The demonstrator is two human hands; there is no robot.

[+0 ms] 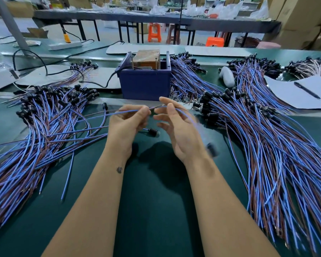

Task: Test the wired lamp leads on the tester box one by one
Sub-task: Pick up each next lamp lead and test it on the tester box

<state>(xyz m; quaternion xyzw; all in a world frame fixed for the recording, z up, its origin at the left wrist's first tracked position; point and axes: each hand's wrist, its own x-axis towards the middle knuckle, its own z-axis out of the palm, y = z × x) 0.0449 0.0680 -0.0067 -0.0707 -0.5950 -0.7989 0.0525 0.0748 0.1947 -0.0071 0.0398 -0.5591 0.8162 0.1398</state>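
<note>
The blue tester box (145, 84) stands at the table's middle, two upright metal rods rising from its open top. Just in front of it, my left hand (127, 123) pinches the ends of a blue and brown lamp lead (119, 112) whose black socket (105, 106) hangs out to the left. My right hand (176, 127) pinches the ends of another lead (185, 114); its blurred black socket (211, 149) swings by my right wrist. One loose lamp socket (153, 132) lies on the mat between my hands.
Big heaps of blue and brown leads lie left (41, 130) and right (267, 138) on the green mat. A white handheld tool (227, 76), paper sheets with a pen (307, 90), and a black power cord (63, 58) sit behind.
</note>
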